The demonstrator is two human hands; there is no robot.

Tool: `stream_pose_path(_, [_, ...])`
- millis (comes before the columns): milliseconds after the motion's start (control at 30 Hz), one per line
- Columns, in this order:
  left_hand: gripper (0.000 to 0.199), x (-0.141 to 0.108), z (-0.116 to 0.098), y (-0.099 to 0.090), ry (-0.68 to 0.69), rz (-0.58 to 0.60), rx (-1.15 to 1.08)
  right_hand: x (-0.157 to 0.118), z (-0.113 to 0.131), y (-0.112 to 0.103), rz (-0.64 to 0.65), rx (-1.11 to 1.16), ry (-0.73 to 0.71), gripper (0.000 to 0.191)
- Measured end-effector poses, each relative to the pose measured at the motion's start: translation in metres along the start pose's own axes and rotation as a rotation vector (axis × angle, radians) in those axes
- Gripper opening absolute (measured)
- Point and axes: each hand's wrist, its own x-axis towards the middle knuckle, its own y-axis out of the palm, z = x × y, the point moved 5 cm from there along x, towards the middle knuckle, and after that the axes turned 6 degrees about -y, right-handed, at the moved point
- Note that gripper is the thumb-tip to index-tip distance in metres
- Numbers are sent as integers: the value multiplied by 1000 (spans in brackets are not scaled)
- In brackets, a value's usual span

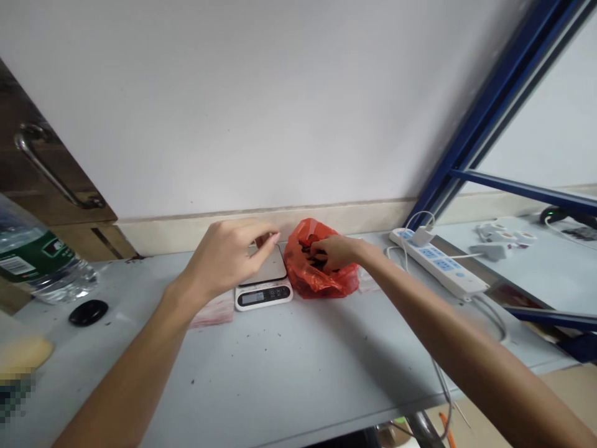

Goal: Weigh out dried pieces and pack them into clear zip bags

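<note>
My left hand (231,258) hovers above the white digital kitchen scale (263,296). Its thumb and index tips come together, and anything between them is too small to make out. The scale has a dark-edged weighing plate and a lit display. Just right of the scale stands a crumpled red plastic bag (321,283), its mouth turned open. Dark, dry-looking pieces (308,244) lie inside it. My right hand (338,252) reaches into the bag with fingers bent among those pieces; the bag and hand partly hide what they grip.
Flat plastic packets (212,313) with pink edges lie left of the scale. Farther left are a black oval object (88,313) and a large water bottle (41,261). A power strip (441,264) with cables lies right, beside a blue metal frame (480,112). Dark crumbs dot the table (280,386).
</note>
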Motion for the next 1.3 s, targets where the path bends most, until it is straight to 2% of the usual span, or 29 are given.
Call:
stream_pose_path(67, [28, 0, 1, 1, 0, 7, 0, -1, -3, 2, -14, -2, -9, 35])
stream_pose_path(233, [28, -2, 1, 3, -10, 27, 7, -2, -3, 11, -43, 18, -67, 43])
stream_pose_path(367, [28, -2, 2, -1, -21, 22, 7, -3, -3, 8, -77, 48, -104, 42])
stream_pose_path(500, [27, -2, 9, -7, -54, 30, -10, -11, -11, -6, -58, 169, -67, 43])
stream_pose_path(600, [26, -2, 16, -12, -85, 38, -22, -18, -19, -23, -123, 264, -57, 39])
stream_pose_path(767, [26, -3, 26, -19, -132, 59, -19, -21, -26, -38, -236, 576, -148, 36])
stream_pose_path(867, [27, -4, 29, -22, -164, 68, -18, -21, -24, -41, -306, 711, -174, 35])
stream_pose_path(1000, [27, -5, 36, -25, -209, 92, -36, -21, -10, -53, -409, 779, -252, 35])
stream_pose_path(1133, [28, -7, 46, -19, -271, 225, -27, -14, 16, -67, -457, 823, -358, 34])
stream_pose_path(1300, [35, -19, 69, 6, -390, 620, 44, 15, 60, -60, -459, 814, -400, 33])
